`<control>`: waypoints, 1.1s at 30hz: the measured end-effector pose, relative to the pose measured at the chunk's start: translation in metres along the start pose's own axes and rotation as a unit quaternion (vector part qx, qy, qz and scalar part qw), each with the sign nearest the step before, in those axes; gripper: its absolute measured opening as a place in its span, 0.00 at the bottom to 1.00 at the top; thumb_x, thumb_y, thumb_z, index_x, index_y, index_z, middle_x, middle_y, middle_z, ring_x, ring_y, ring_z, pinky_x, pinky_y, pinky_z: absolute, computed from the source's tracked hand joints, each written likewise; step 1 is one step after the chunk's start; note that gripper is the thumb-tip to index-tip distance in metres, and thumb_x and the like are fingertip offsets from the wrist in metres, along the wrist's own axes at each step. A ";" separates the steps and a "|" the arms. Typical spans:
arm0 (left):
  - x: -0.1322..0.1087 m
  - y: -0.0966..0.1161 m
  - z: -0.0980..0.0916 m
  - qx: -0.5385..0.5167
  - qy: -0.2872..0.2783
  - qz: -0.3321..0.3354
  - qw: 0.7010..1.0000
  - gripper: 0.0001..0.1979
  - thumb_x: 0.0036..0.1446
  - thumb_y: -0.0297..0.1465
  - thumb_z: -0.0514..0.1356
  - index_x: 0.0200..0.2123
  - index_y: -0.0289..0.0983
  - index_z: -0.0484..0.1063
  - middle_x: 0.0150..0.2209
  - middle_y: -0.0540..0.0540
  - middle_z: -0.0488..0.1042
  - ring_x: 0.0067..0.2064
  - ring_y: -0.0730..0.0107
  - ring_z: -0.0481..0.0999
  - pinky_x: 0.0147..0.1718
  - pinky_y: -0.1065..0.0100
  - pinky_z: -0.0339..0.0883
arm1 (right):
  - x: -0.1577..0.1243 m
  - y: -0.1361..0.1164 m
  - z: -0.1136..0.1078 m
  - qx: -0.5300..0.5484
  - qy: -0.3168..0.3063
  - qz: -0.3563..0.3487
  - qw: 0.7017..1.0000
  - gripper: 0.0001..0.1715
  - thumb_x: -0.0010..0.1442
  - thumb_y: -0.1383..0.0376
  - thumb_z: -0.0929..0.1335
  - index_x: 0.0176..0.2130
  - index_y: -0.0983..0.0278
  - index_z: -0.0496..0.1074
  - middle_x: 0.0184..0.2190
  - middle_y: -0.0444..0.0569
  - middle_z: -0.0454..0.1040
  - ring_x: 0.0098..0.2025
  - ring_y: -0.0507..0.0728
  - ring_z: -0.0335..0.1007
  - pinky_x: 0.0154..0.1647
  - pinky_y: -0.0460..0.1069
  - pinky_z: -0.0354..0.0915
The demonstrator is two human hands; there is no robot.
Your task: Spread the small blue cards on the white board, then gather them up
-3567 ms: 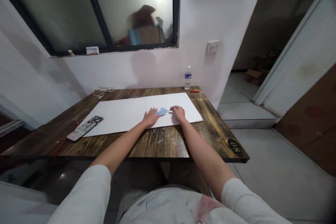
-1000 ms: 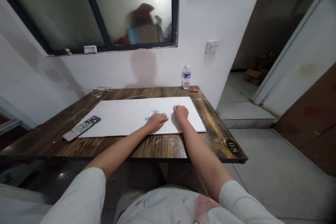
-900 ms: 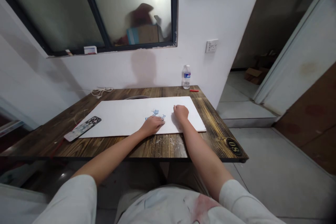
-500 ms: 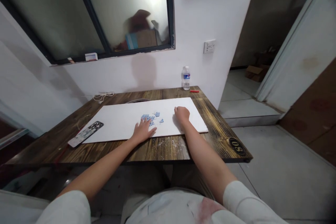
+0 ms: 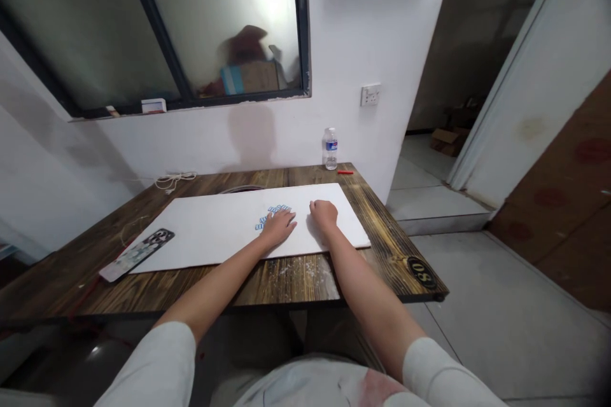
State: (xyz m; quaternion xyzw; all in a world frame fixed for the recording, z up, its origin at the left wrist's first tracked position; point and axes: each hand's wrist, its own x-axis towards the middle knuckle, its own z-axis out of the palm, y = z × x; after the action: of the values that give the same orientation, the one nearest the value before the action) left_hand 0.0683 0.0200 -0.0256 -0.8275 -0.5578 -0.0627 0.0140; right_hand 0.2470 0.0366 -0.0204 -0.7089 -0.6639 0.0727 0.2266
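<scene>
A white board (image 5: 210, 222) lies on the wooden table. On it is a cluster of small blue-and-white shapes (image 5: 261, 224); I cannot tell whether they are loose pieces or drawn marks. My left hand (image 5: 278, 226) lies flat over the cluster's right part, fingers stretched out, hiding some of the shapes. To the right, my right hand (image 5: 324, 215) rests on the board in a closed fist, apart from the cluster. Whatever it may hold is hidden inside the fingers.
A phone (image 5: 138, 254) overlaps the board's left edge. At the back of the wooden table (image 5: 296, 280) stand a water bottle (image 5: 330, 149), a red pen-like stick (image 5: 345, 172) and a white cable (image 5: 174, 179). Beyond rises a wall with a socket (image 5: 370, 95).
My left hand has moved right across the board and now covers the right side of the blue shapes, whose visible arrangement differs. My right fist stays closed. The camera view has shifted slightly.
</scene>
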 end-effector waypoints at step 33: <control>0.034 -0.032 -0.002 -0.028 -0.045 0.029 0.998 0.29 0.67 0.49 0.39 0.62 0.44 0.62 0.68 0.42 0.54 0.70 0.52 0.48 0.62 0.37 0.43 | 0.011 0.020 0.016 0.277 0.062 0.066 0.957 0.22 0.63 0.60 0.60 0.29 0.63 0.80 0.27 0.47 0.79 0.32 0.53 0.72 0.32 0.45 0.57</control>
State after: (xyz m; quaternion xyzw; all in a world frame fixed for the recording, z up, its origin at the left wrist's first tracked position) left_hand 0.0515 0.0629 -0.0211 -0.8455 -0.5314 -0.0411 -0.0326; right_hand 0.2602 0.0506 -0.0410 -0.6642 -0.5539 0.2245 0.4491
